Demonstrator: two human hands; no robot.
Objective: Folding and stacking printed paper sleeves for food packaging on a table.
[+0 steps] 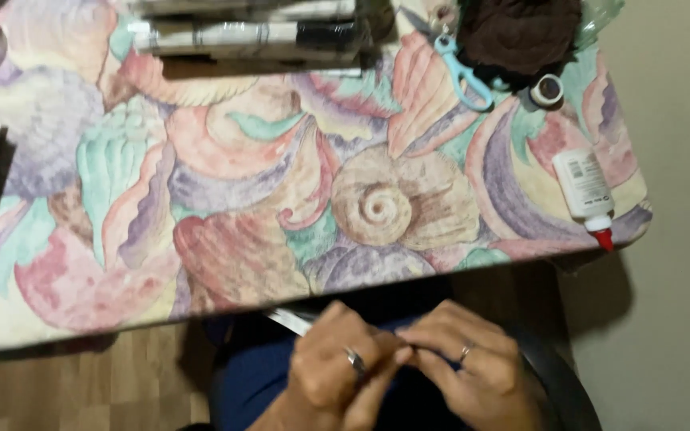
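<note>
pastel shell cloth covers the table (225,199); below its edge our left hand (337,371) and right hand (473,375) pinch something small together over our lap, hidden by fingers. glue bottle (586,191) and scissors (461,68) lie well apart, unused.

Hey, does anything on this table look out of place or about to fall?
The glue bottle lies on its side at the table's right corner, its red cap poking past the edge. Nothing looks spilled.

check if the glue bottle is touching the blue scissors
Apart. The head view shows the glue bottle near the table's right edge, with bare patterned tablecloth between it and the scissors.
</note>
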